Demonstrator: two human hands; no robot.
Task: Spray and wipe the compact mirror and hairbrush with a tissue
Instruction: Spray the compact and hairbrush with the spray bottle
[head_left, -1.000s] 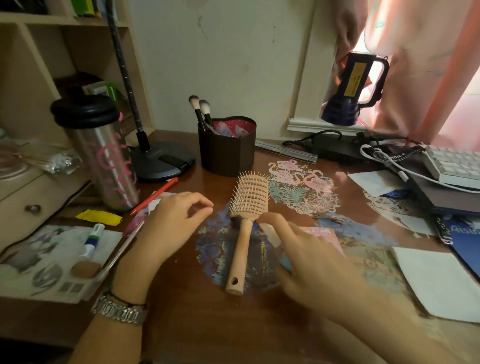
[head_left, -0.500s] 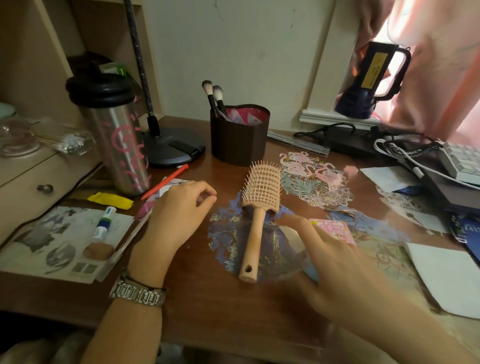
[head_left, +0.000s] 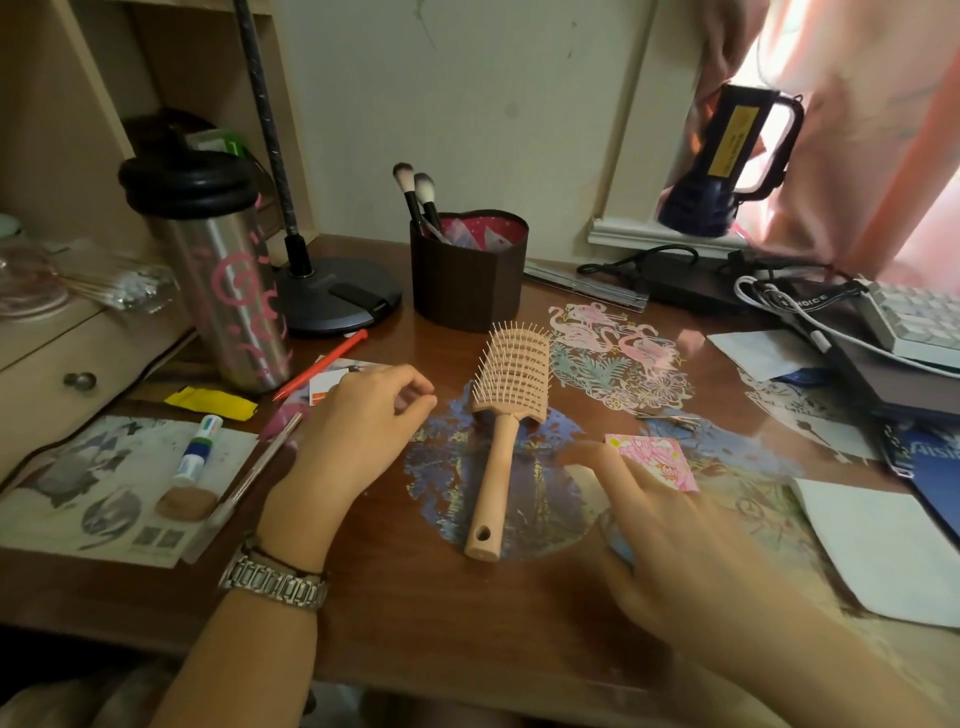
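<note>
At the centre of the frame we see the hairbrush (head_left: 506, 415) lying flat on the desk (head_left: 467, 623), bristles up, handle pointing toward the lower edge. Our left hand (head_left: 358, 431) rests just left of it, fingers loosely curled with thumb and forefinger nearly meeting, holding nothing and not touching the brush. Our right hand (head_left: 670, 525) sits lower right of the handle, fingers spread wide and empty; it is blurred, so its fingertips are hard to place. It partly covers a pink square (head_left: 657, 460), perhaps the compact mirror, though we cannot tell. In the upper left stands a steel tumbler (head_left: 223, 280); above the brush, a dark cup (head_left: 467, 275) holds makeup brushes. A keyboard (head_left: 919, 322) is cut off at the right edge.
</note>
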